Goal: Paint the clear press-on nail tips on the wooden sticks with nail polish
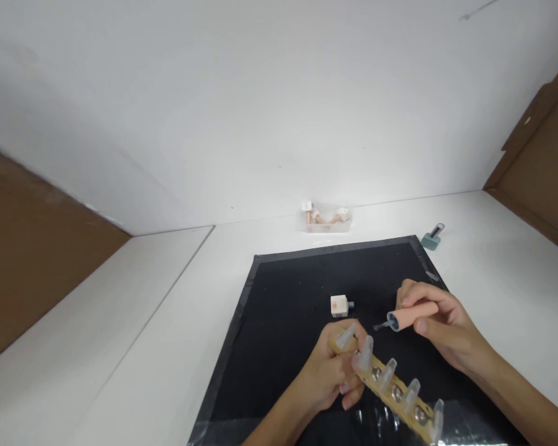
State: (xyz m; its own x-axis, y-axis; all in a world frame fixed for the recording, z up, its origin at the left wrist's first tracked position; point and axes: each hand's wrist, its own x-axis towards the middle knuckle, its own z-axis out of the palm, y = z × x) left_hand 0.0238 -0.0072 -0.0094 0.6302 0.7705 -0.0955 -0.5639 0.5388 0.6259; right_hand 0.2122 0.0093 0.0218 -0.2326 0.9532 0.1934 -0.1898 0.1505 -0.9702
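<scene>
My left hand (335, 371) is wrapped round one end of a yellowish nail tip stand (385, 393), which slants down to the right. Several clear, pale nail tips (387, 373) stick up along it, with round metal studs between them. Between the thumb and fingers of my right hand (441, 316) is a peach nail polish cap (415, 316). Its dark brush (381, 325) points left, apart from the nail tips. Beyond my left hand, a small white square nail polish bottle (339, 306) lies on its side on the black mat, its neck facing right.
A black mat (283, 297) with taped edges covers part of the white table (167, 328). At the back, a clear tray (330, 228) holds more bottles with peach caps. A grey-green bottle (431, 239) stands right of the mat. Brown panels (549, 148) flank the white wall.
</scene>
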